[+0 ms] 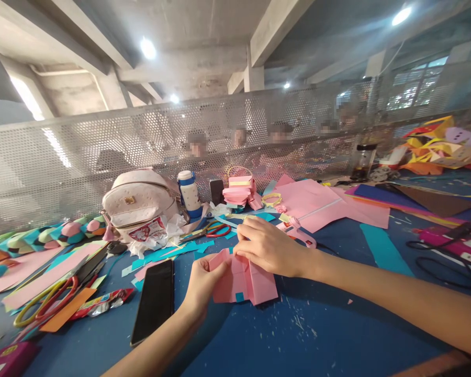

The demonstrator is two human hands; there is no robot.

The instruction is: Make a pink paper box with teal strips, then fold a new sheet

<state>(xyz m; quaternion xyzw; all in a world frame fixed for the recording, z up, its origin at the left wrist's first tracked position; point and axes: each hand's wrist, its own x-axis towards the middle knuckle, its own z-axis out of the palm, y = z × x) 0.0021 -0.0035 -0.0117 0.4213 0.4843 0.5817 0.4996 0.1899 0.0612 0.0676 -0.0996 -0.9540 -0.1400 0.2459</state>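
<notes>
A folded pink paper piece [251, 283] lies on the blue table [306, 324] in front of me. My left hand [204, 283] pinches its left edge with thumb and fingers closed on the paper. My right hand [269, 246] rests on the top of the same piece, fingers curled and pressing a fold at its upper edge. A black phone [154, 301] lies flat just left of my left hand. Teal paper scraps [188, 248] lie scattered behind the piece.
A pale pink backpack [137, 201], a blue-and-white bottle [189, 192], a stack of pink paper [239, 191] and red-handled scissors [215, 229] stand behind. Large pink sheets [317, 201] lie back right, yellow-handled scissors [43, 303] front left, black cables [447, 256] at right. Behind a perforated metal screen [82, 157] sit several people.
</notes>
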